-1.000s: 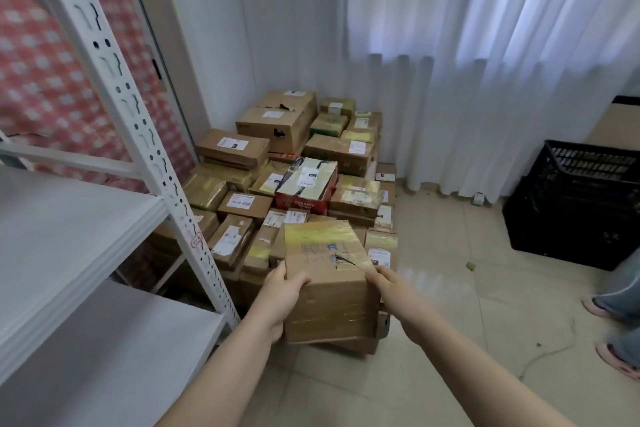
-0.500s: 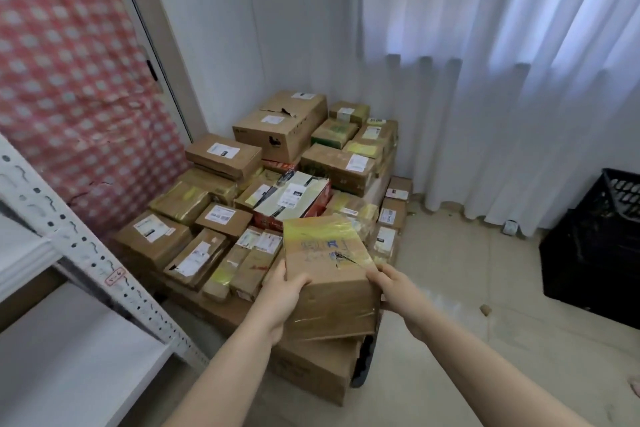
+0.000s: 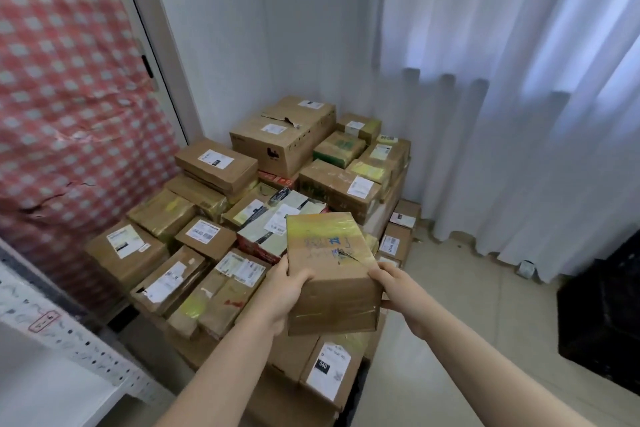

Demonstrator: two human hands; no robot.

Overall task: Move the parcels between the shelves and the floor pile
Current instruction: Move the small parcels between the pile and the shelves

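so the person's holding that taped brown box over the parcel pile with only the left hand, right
Not only the left. The head view shows both hands on the taped brown box: the left hand holds its left side and the right hand its right side. It is held over the parcel pile, as you said.

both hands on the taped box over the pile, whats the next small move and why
Probably lower the taped box onto the labelled parcel below it: left hand and right hand grip its sides, and it hangs over the floor pile.
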